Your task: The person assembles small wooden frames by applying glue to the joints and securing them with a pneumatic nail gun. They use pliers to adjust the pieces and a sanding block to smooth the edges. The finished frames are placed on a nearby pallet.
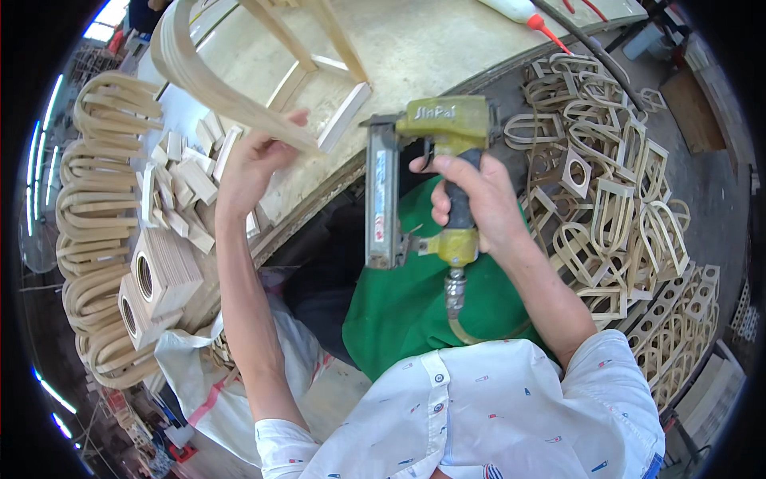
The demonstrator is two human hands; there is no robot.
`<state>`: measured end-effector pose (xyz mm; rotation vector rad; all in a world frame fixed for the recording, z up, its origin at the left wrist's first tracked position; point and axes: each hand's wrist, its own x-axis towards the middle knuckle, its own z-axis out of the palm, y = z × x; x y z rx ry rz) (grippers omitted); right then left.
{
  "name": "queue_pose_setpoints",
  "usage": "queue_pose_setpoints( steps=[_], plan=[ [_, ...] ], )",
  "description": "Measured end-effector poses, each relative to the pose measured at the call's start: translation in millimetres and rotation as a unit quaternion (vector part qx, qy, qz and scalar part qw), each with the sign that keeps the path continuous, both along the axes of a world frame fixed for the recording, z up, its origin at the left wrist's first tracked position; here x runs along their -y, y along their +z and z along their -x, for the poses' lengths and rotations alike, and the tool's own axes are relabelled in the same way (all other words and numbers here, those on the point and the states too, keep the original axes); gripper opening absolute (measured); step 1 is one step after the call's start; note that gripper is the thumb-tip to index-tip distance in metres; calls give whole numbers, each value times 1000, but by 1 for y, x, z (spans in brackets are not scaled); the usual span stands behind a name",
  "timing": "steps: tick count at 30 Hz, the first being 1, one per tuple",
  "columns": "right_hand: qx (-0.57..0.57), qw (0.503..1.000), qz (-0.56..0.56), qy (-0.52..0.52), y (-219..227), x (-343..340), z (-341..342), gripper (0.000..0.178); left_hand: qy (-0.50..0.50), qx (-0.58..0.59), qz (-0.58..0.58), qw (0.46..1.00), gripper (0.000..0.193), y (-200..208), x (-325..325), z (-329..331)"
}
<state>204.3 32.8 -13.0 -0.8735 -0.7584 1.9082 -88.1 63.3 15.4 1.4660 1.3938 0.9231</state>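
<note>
My right hand (485, 195) grips the black handle of a yellow-green pneumatic nail gun (447, 118), holding it upright in front of my body, with a finger by the trigger. An air hose runs from the metal fitting at its base. At the near edge of the workbench (415, 76), my left hand (257, 164) is closed around the lower end of a bent-wood frame (211, 92). The frame has a rounded arch, straight legs and a pale wooden crosspiece (345, 118) resting on the bench. The nail gun is apart from the frame, to its right.
Small wooden blocks (191, 180) lie heaped left of my left arm. Beyond them are stacked U-shaped wood pieces (96, 199) and square panels with round holes (171, 267). Finished-looking frames (594, 215) pile up at right. A red-tipped white bottle (511, 9) lies at the far edge.
</note>
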Motion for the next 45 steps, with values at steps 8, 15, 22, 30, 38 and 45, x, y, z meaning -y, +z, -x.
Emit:
queue_pose_setpoints(
  steps=[8, 15, 22, 30, 38, 45],
  plan=[
    [25, 999, -31, -20, 9, -58, -21, 22, -114, 23, -17, 993, 64, -12, -76, -15],
    [16, 1000, -7, 2, 2, -72, -19, 23, -152, -24, 32, 988, 62, -19, -85, -28],
    [23, 1000, -19, 1, 6, -68, -18, 23, -141, -29, 25, 989, 60, -16, -82, -30],
    [23, 999, -33, -8, 9, -66, -15, 23, -134, -34, 20, 990, 59, -20, -84, -27],
    [28, 999, -14, 18, 3, -67, -16, 24, -127, -58, 41, 989, 54, -13, -83, -31],
    [14, 1000, -10, 12, 3, -66, -15, 23, -128, -43, 31, 990, 56, -18, -83, -28]
  ],
)
